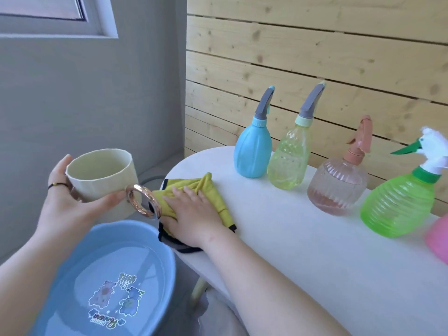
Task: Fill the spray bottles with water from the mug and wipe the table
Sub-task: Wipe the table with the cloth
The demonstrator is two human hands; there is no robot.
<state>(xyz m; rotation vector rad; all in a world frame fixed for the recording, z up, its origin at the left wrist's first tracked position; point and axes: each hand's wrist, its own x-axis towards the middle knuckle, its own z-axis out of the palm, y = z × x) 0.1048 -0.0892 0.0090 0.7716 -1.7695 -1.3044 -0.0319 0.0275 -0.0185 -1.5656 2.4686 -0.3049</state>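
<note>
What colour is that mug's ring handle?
Rose gold. The handle of the mug shows best in the head view.

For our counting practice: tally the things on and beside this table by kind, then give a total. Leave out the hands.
Spray bottles: 4 (blue, yellow, peach, green)
Mug: 1
Cloth: 1
Basin: 1
Total: 7
Pink thing at the right edge: cut off, not counted.
</note>
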